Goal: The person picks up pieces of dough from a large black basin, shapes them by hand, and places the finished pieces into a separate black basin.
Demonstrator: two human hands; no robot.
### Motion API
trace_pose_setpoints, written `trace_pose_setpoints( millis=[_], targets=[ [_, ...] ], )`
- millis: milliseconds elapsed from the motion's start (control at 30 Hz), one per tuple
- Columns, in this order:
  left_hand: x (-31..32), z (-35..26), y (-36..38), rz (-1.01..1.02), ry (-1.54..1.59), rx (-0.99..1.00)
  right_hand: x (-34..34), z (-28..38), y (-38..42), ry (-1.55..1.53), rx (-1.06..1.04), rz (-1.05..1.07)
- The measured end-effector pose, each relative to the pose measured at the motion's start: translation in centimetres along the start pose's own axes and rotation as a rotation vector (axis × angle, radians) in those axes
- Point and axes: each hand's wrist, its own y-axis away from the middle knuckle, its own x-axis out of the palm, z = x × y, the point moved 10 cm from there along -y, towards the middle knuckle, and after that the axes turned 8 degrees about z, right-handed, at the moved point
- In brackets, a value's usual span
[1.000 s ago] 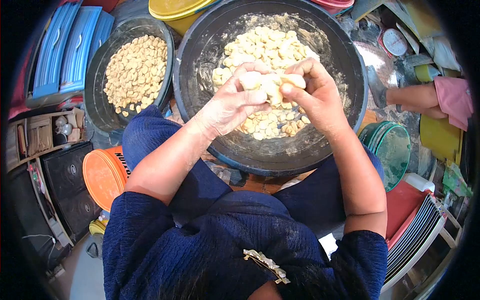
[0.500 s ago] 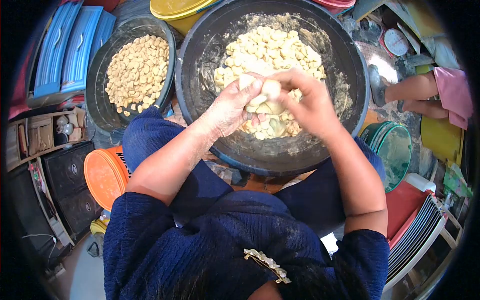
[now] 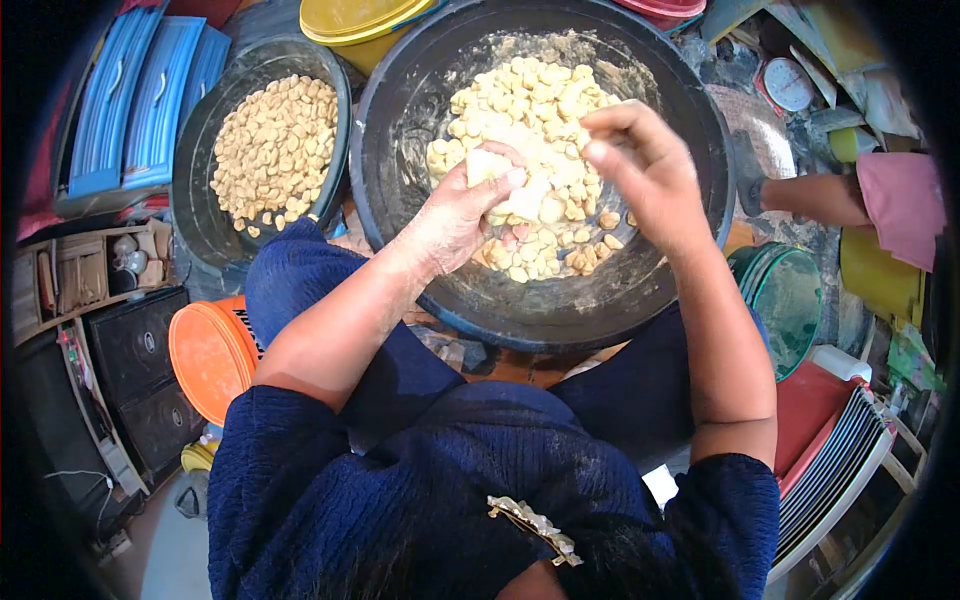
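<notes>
My left hand [image 3: 455, 215] is closed around a pale dough-like lump [image 3: 488, 168], held above the large black basin [image 3: 395, 130]. Cream-coloured small pieces [image 3: 530, 105] are heaped in that basin, with some browner ones at the near right of the heap. Over the basin's right side is my right hand [image 3: 650, 165], its thumb and fingers apart and nothing visible between them. Pale powder dusts my left hand and wrist, and dry residue coats the basin's inner wall.
To the left stands a smaller dark basin [image 3: 190, 190] of tan rounded pieces [image 3: 275, 145]. Around me are an orange bucket [image 3: 205, 350], a green bucket [image 3: 790, 300] and a yellow lidded bucket [image 3: 355, 15]. Another person's leg [image 3: 815, 203] is at right, near a dial scale [image 3: 790, 85].
My right hand has moved away from my left, up and to the right, and its fingers have parted. My left hand stays nearly in place with the lump. The other person's legs have shifted.
</notes>
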Motion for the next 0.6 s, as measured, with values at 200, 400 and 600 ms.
trace_pose_setpoints(
  millis=[200, 400, 600],
  targets=[
    [-0.6, 0.0, 0.0, -0.037, -0.048, 0.048, 3.3, 0.2, 1.0, 0.137, -0.024, 0.079],
    [0.3, -0.7, 0.2, 0.102, 0.059, 0.01, -0.7, -0.8, 0.6, 0.24, 0.07, -0.018],
    [0.2, -1.3, 0.2, 0.057, -0.161, 0.09, 5.5, -4.0, 1.8, -0.471, 0.35, 0.185]
  ],
)
